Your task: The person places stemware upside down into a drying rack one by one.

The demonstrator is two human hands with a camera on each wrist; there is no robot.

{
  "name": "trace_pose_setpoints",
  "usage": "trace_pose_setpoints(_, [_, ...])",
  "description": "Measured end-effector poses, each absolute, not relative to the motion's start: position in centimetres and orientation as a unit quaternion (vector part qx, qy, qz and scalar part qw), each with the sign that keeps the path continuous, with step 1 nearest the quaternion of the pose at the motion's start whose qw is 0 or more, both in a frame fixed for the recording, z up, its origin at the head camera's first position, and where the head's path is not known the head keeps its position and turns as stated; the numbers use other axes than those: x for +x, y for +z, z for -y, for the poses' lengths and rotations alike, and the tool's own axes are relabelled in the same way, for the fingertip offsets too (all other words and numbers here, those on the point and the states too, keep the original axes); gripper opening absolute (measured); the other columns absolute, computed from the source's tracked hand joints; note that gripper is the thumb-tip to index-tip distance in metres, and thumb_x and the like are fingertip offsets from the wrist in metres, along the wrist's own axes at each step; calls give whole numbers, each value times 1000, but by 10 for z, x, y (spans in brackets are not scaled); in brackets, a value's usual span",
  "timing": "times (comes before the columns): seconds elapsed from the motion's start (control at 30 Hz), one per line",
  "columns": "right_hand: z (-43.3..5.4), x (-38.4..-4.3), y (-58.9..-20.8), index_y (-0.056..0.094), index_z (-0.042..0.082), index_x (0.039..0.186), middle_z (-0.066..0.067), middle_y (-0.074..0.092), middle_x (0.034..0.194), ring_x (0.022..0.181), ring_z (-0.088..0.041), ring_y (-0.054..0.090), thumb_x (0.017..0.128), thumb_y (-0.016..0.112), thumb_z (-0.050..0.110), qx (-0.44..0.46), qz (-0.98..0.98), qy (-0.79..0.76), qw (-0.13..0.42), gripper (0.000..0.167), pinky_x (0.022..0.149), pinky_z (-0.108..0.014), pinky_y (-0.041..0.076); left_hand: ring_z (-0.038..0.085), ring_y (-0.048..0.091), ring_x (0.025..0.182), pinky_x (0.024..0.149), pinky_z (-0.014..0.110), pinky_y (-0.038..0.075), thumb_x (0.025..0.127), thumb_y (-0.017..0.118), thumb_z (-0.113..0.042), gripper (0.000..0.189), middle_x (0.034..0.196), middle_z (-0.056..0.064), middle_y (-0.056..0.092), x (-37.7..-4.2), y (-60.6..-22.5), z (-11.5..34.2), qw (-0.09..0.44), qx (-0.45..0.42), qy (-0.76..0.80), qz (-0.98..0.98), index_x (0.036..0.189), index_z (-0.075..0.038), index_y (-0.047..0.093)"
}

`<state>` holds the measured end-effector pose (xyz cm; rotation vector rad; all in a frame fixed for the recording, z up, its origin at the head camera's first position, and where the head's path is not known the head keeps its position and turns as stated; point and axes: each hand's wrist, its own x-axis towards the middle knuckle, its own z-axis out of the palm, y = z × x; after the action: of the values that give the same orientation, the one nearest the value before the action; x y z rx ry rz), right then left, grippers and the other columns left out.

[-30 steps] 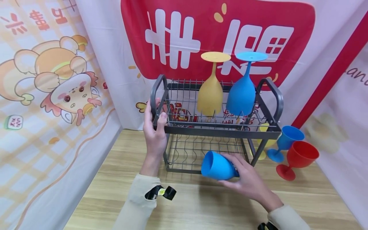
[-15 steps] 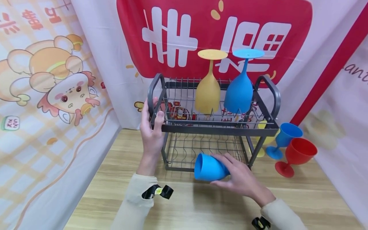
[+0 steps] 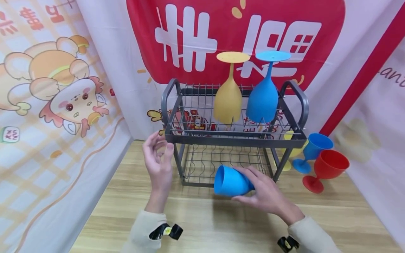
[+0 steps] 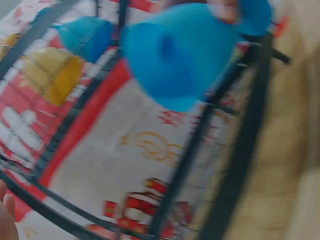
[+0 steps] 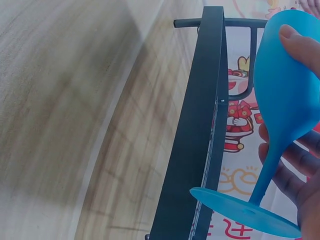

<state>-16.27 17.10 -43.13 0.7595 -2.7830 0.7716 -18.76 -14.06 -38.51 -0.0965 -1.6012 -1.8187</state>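
Observation:
A plastic blue goblet (image 3: 235, 181) lies tilted in my right hand (image 3: 265, 195), its mouth facing left, in front of the lower shelf. The right wrist view shows its stem and round foot (image 5: 250, 212), with the thumb on the bowl and fingers behind the stem. My left hand (image 3: 158, 165) holds nothing, fingers loosely bent, beside the left front corner of the dark two-tier dish rack (image 3: 234, 141); whether it touches the rack I cannot tell. Upside down on the upper tier stand a yellow goblet (image 3: 227, 103) and another blue goblet (image 3: 262, 102).
Right of the rack, a red goblet (image 3: 330, 165), a blue goblet (image 3: 317, 146) and a partly hidden yellow goblet (image 3: 286, 165) stand upright on the wooden table (image 3: 196, 225). Printed cloth walls (image 3: 104, 52) close in the back and sides.
My left hand has let go of the rack's left handle and dropped lower, just outside the rack. My right hand with the goblet shifted slightly left, then stayed nearly still.

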Motion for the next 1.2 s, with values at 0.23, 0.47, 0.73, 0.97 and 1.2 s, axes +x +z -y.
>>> trace_pose_setpoints(0.23, [-171,-164,-427,45,37,158,-8,61,144,119,-37,69,77,92,51,249,929,266,68,94,92,-60,63,13,64,97,85,21,54,100,69,-11,24,107,4,67,-172,-442,124,233,-42,-700,674,122,-3,62])
trace_pose_setpoints(0.47, [-167,-164,-424,49,36,156,-5,62,138,115,-34,70,76,93,52,259,925,265,81,93,91,-59,63,32,60,131,105,42,55,99,72,-25,60,151,4,58,-161,-466,105,24,-138,-644,752,154,-27,47])
trace_pose_setpoints(0.73, [-166,-167,-424,53,28,154,-6,64,136,110,-31,73,75,94,50,290,917,245,123,92,89,-53,65,34,55,140,108,46,56,98,72,-47,84,165,8,39,-161,-462,86,-83,-171,-608,771,166,-42,24])
trace_pose_setpoints(0.97, [-166,-164,-424,49,36,156,-3,63,139,113,-31,72,76,94,49,287,918,248,117,93,91,-55,64,33,56,134,104,47,57,93,77,-47,81,159,6,45,-163,-461,78,-62,-157,-617,769,161,-46,32])
trace_pose_setpoints(1.2, [-162,-158,-429,49,34,157,-5,60,141,118,-33,69,75,96,43,275,918,249,140,95,93,-55,64,34,55,141,115,54,51,91,81,-38,79,157,7,47,-160,-461,76,-39,-152,-655,739,158,-41,39])
